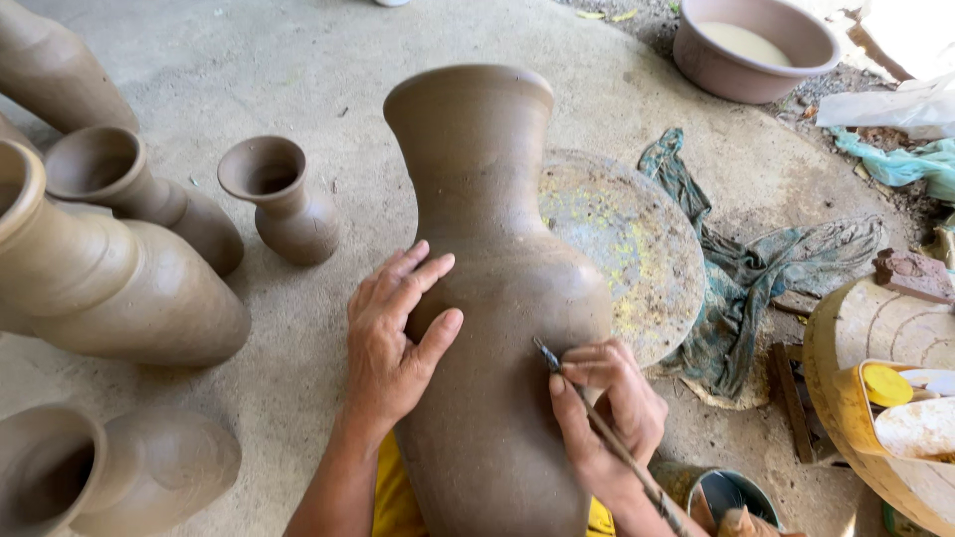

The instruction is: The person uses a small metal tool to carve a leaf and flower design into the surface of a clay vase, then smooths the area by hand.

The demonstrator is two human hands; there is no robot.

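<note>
Head view: the tall clay vase [487,298] stands at centre, unfired, matte brown, with a flared rim. The left hand [393,338] lies at 9 o'clock, fingers spread flat on the shoulder. The right hand [607,408] — at 4 o'clock — pinches a thin stylus [597,428], tip touching the wall. A round turntable [637,249] sits behind.

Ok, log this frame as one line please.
left hand: flat on big vase, steadying | right hand: pinch grip on thin tool, tip at vase wall | nearby: small vases, round board, rag
</note>
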